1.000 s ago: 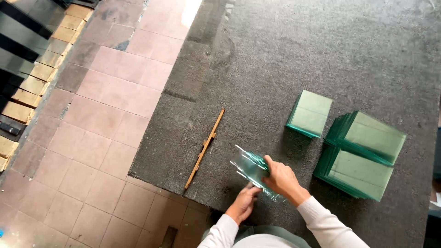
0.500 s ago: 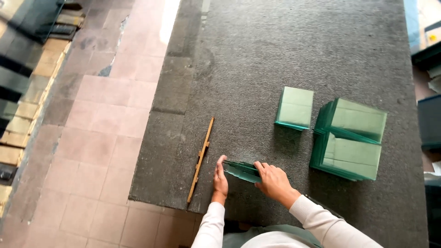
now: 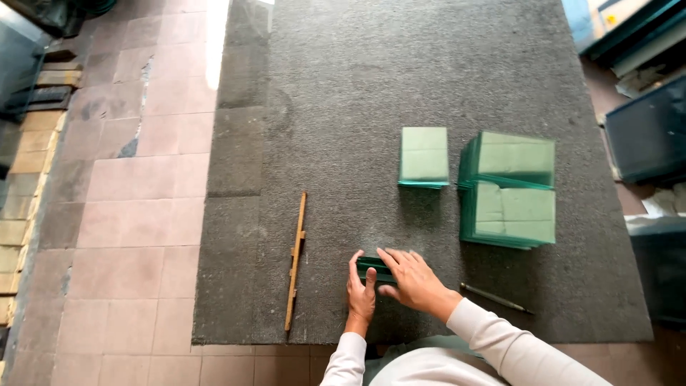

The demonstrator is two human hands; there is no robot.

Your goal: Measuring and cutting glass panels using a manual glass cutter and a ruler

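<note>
Since a moment ago, both hands, left hand (image 3: 361,292) and right hand (image 3: 411,280), have squared the small glass stack (image 3: 374,266) upright at lower centre, clasping it; bare edges could cut, or panes slip.

Glass workshop: stacked panes (image 3: 509,189), felt bench (image 3: 343,93)

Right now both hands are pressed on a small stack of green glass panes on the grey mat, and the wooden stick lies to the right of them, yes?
Not quite. In the head view both hands, left hand and right hand, are on the small stack of green glass panes on the grey mat, but the wooden stick lies to their left.
</note>
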